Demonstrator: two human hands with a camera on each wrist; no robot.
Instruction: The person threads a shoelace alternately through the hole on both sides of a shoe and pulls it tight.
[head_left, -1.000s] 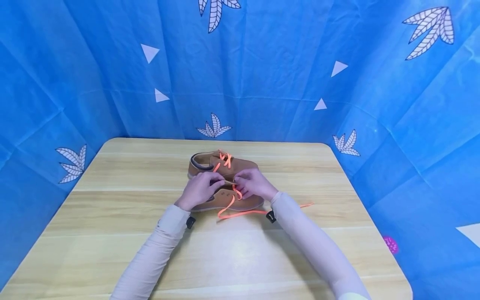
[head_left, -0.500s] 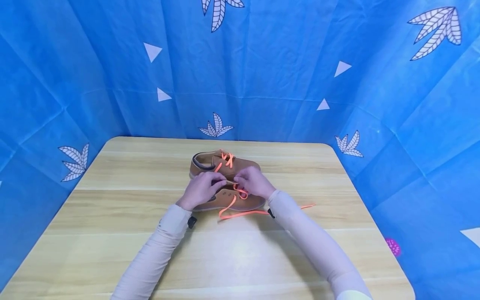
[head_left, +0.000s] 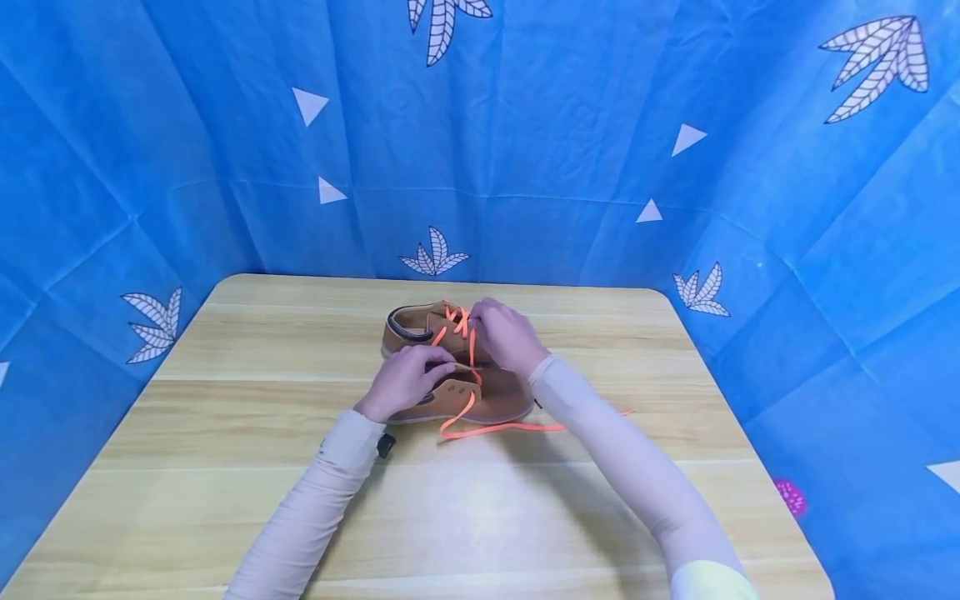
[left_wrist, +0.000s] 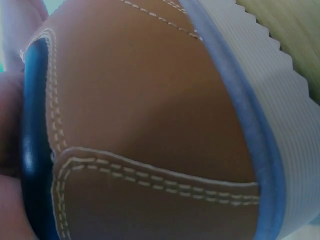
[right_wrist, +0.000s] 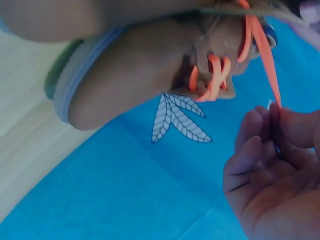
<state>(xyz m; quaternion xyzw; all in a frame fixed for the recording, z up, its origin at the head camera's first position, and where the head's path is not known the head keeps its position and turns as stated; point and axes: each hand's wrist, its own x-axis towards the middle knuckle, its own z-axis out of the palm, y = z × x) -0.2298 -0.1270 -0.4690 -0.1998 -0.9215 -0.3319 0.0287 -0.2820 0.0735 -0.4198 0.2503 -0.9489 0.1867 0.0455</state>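
Two brown shoes with orange laces stand side by side, toes to the right. At the near shoe [head_left: 506,404], my left hand [head_left: 405,382] pinches a raised flap at the opening between thumb and fingers. My right hand [head_left: 510,337] pinches an orange shoelace [head_left: 472,346], stretched taut from the near shoe up towards the far shoe [head_left: 448,340]. In the right wrist view the lace [right_wrist: 267,62] runs straight to the right thumb and fingertip. The left wrist view shows the shoe's stitched brown side [left_wrist: 140,90] and dark collar, with fingers [left_wrist: 9,120] at the left edge.
The far shoe's crossed laces [head_left: 457,321] sit close to the right hand. Another lace end [head_left: 498,427] trails rightward over the wooden table [head_left: 225,500], passing beneath the right forearm. A blue patterned cloth [head_left: 555,150] hangs behind and at both sides.
My right hand has moved up and away from the near shoe, drawing the slack, looped lace out into a straight line. The left hand keeps its hold with barely any movement.
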